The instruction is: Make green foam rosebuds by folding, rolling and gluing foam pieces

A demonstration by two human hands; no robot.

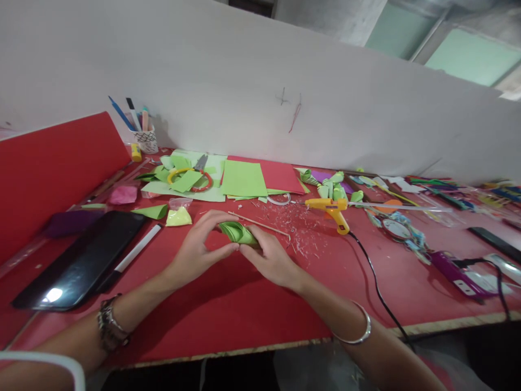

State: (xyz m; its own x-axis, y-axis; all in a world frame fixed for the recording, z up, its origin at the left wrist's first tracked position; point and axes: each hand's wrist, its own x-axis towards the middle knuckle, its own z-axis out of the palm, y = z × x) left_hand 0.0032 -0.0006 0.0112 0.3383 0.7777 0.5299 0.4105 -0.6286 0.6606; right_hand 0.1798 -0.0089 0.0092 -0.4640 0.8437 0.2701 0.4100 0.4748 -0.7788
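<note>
A small green rolled paper piece (237, 232) sits just above the red table (228, 304) between both hands. My left hand (199, 245) curls round its left side, fingers arched over it and thumb meeting it from below. My right hand (269, 259) pinches its right end, fingers closed on the paper. A thin wooden stick (260, 224) lies just behind the paper. Bracelets are on both wrists.
A yellow glue gun (331, 210) with a black cord lies right of the hands. Green paper sheets (243, 179), scissors (194, 175) and a pen cup (145, 138) stand at the back. A black tablet (81, 260) lies left. Paper scraps and craft clutter fill the right side.
</note>
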